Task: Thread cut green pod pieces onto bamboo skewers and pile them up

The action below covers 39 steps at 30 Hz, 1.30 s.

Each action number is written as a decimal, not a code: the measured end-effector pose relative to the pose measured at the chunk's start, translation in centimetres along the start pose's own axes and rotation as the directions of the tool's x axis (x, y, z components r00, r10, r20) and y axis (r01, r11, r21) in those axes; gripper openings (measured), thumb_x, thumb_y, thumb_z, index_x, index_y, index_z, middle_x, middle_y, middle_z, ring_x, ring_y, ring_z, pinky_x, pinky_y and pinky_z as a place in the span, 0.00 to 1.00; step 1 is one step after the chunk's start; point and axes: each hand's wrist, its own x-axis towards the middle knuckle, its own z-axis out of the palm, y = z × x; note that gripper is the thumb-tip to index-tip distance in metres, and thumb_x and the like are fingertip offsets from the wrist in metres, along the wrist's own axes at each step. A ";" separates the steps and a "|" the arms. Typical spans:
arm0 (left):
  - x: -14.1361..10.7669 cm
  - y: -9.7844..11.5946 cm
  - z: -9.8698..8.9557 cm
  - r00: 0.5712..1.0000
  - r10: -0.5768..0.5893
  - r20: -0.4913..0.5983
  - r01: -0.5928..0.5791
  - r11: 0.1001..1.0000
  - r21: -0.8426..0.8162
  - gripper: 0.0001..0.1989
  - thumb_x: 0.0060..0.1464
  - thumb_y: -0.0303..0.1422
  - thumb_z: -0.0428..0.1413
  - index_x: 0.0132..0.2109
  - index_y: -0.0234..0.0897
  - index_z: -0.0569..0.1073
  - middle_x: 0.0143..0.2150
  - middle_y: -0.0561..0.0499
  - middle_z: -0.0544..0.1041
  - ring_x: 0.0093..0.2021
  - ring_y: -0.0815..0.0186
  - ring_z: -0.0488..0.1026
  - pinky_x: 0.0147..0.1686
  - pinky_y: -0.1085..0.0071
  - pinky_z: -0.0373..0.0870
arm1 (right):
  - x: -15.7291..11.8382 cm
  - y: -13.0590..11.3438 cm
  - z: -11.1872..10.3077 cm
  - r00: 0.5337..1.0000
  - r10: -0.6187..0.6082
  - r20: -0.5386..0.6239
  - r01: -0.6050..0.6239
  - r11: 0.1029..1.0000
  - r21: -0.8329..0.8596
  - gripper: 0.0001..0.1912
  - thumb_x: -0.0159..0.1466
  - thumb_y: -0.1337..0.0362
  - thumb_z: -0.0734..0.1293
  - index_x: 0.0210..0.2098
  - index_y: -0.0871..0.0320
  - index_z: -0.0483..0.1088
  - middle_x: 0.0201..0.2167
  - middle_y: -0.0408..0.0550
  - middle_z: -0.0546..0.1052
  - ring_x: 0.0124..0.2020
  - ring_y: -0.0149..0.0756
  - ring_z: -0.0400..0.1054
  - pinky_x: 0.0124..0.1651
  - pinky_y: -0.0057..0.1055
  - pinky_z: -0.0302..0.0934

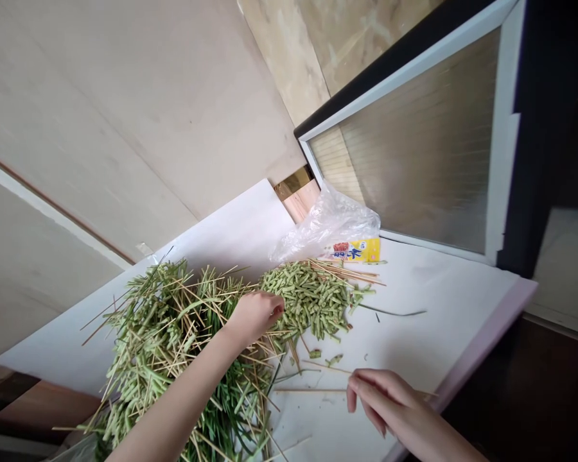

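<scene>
Head view: chopped green stalks (308,301), left grip (255,316) pressed together, right grip (383,401) half-spread

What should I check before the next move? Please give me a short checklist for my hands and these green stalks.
1. Left hand resting on the chopped green pieces: ok.
2. Right hand gripping the thin stick: cannot tell.
3. Long stalks lying within the white board: not ok, some reach past its edge.
4. Plastic bag apart from both hands: ok.
</scene>
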 end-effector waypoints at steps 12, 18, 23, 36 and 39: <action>4.5 2.5 4.5 0.966 0.215 0.140 -0.225 0.973 0.054 0.12 0.55 0.21 0.57 0.43 0.40 0.79 0.39 0.48 0.82 0.43 0.57 0.79 0.47 0.62 0.73 | -0.1 -0.6 -0.4 0.999 -0.017 -0.029 0.017 1.000 -0.004 0.22 0.71 0.51 0.56 0.29 0.57 0.69 0.15 0.34 0.58 0.19 0.29 0.50 0.26 0.29 0.45; 5.3 0.7 4.0 0.979 0.181 0.097 -0.192 0.975 0.114 0.18 0.57 0.20 0.55 0.52 0.39 0.75 0.45 0.44 0.80 0.47 0.57 0.78 0.49 0.62 0.72 | -0.4 -1.6 -0.8 0.999 0.022 -0.029 -0.022 0.999 -0.023 0.20 0.71 0.53 0.56 0.29 0.58 0.69 0.16 0.35 0.59 0.20 0.30 0.52 0.27 0.29 0.47; 6.3 -0.9 3.6 0.990 0.124 0.065 -0.132 0.981 0.144 0.20 0.57 0.22 0.55 0.56 0.37 0.72 0.48 0.42 0.80 0.49 0.54 0.78 0.49 0.60 0.73 | -0.3 -1.5 -0.8 0.999 0.023 -0.031 -0.024 0.999 -0.040 0.20 0.71 0.54 0.57 0.29 0.58 0.69 0.16 0.35 0.59 0.20 0.29 0.52 0.27 0.28 0.47; 14.9 3.0 1.6 0.970 0.242 -0.035 -0.237 0.966 0.099 0.15 0.62 0.26 0.51 0.51 0.41 0.77 0.48 0.46 0.81 0.51 0.58 0.76 0.53 0.64 0.69 | 0.0 -1.5 -0.5 0.998 0.032 -0.055 -0.036 0.998 -0.059 0.20 0.69 0.53 0.56 0.28 0.58 0.68 0.15 0.36 0.59 0.21 0.31 0.55 0.29 0.29 0.51; 17.8 4.1 1.3 0.961 0.277 -0.005 -0.274 0.954 0.117 0.15 0.60 0.25 0.54 0.50 0.42 0.78 0.47 0.46 0.81 0.52 0.57 0.75 0.54 0.62 0.68 | 0.3 -1.6 -0.7 0.997 0.028 -0.067 -0.033 0.997 -0.075 0.18 0.69 0.58 0.57 0.26 0.56 0.68 0.14 0.36 0.58 0.19 0.30 0.55 0.26 0.28 0.48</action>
